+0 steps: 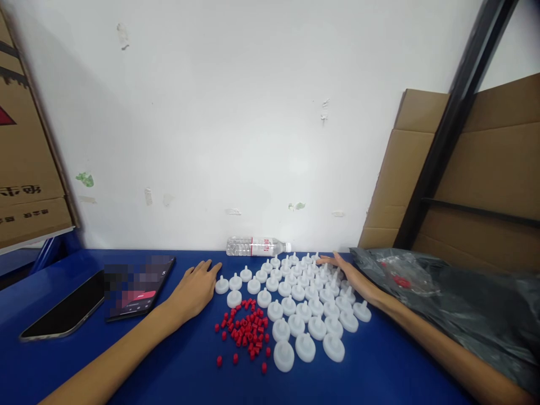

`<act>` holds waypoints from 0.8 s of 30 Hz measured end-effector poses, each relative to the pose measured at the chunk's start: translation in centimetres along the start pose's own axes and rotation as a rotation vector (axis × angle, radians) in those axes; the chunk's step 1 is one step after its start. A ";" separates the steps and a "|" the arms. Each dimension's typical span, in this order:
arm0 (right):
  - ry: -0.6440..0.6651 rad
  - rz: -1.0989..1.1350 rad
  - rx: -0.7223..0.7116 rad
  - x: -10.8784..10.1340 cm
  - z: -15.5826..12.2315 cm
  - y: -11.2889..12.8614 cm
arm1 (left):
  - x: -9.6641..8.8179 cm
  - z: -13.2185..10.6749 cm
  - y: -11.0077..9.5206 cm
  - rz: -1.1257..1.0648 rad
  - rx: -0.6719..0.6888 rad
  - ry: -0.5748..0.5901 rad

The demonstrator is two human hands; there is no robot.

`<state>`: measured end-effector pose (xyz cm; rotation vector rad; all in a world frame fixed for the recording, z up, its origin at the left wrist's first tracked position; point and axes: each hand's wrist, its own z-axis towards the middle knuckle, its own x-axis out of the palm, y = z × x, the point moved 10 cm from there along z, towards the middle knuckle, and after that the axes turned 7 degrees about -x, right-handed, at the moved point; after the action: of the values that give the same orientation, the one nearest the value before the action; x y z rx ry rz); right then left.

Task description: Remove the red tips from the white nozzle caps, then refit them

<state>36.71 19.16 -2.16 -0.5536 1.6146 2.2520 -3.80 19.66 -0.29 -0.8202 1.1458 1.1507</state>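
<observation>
Many white nozzle caps (296, 324), round with a thin spout pointing up, stand in a loose cluster on the blue tabletop (185, 365). In front of them, to the left, lies a scattered heap of small red caps (252, 332). My left hand (197, 289) rests palm down on the table, fingers extended, just left of the leftmost white caps and holding nothing. At the far right of the cluster, my right hand (343, 270) reaches among the white caps with its fingers stretched out. Whether it touches any of them is hard to tell.
A clear plastic bottle (257, 246) lies on its side against the wall. Two phones, one dark (67, 312) and one with a lit screen (141, 287), are at left. Dark plastic sheeting (459, 304) covers the right side. Cardboard (31, 140) stands at left.
</observation>
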 end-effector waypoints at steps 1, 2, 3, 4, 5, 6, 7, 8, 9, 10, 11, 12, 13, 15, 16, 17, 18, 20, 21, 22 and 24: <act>0.000 -0.002 0.000 0.0 0.0 0.1 | 0.0 0.0 0.0 0.003 0.000 0.003; 0.000 -0.005 0.000 0.0 -0.1 0.2 | 0.0 0.0 -0.1 0.006 0.002 0.007; 0.001 -0.008 -0.001 0.0 -0.1 0.4 | 0.0 0.0 -0.1 0.010 0.003 0.011; 0.001 -0.012 -0.002 0.0 -0.2 0.5 | 0.0 0.0 -0.1 0.015 0.004 0.015; 0.002 -0.016 -0.003 0.1 -0.3 0.7 | 0.1 0.0 -0.1 0.020 0.005 0.018; 0.001 -0.021 -0.004 0.0 -0.3 0.9 | 0.1 0.0 -0.1 0.025 0.007 0.021; 0.000 -0.026 -0.005 0.0 -0.4 1.1 | 0.2 0.0 -0.1 0.030 0.009 0.024; -0.003 -0.030 -0.006 0.0 -0.4 1.2 | 0.2 0.0 -0.1 0.034 0.012 0.027; -0.004 -0.034 -0.007 0.0 -0.5 1.3 | 0.3 0.0 -0.1 0.038 0.014 0.030; -0.006 -0.038 -0.006 0.0 -0.5 1.3 | 0.3 0.0 -0.1 0.041 0.016 0.033; -0.007 -0.041 -0.006 -0.1 -0.5 1.3 | 0.3 0.0 -0.1 0.044 0.017 0.036; -0.008 -0.043 -0.006 -0.1 -0.4 1.2 | 0.2 0.0 -0.1 0.044 0.017 0.038; -0.009 -0.045 -0.006 -0.1 -0.4 1.2 | 0.2 0.0 -0.1 0.044 0.015 0.040; -0.010 -0.048 -0.005 -0.1 -0.3 0.9 | 0.1 0.0 -0.2 0.039 0.010 0.042; -0.010 -0.048 -0.004 -0.2 -0.2 0.8 | 0.0 0.0 -0.2 0.033 0.007 0.042; -0.008 -0.048 -0.003 -0.2 -0.1 0.6 | 0.0 -0.1 -0.3 0.025 0.004 0.042; -0.007 -0.048 -0.002 -0.2 -0.1 0.5 | -0.1 -0.1 -0.3 0.015 0.001 0.041; -0.003 -0.045 -0.001 -0.2 0.0 0.2 | -0.3 -0.1 -0.4 -0.016 -0.003 0.035; -0.002 -0.042 -0.002 -0.1 0.0 0.2 | -0.5 -0.1 -0.4 -0.035 -0.006 0.029; -0.002 -0.038 -0.003 -0.1 0.0 0.1 | -0.8 -0.1 -0.3 -0.058 -0.010 0.023; 0.001 -0.029 -0.008 -0.1 0.0 0.1 | -1.9 0.1 0.1 -0.111 -0.028 -0.001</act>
<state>36.76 19.15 -2.03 -0.5763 1.5891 2.2387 -3.93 19.24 1.59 -0.8936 1.0721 1.0771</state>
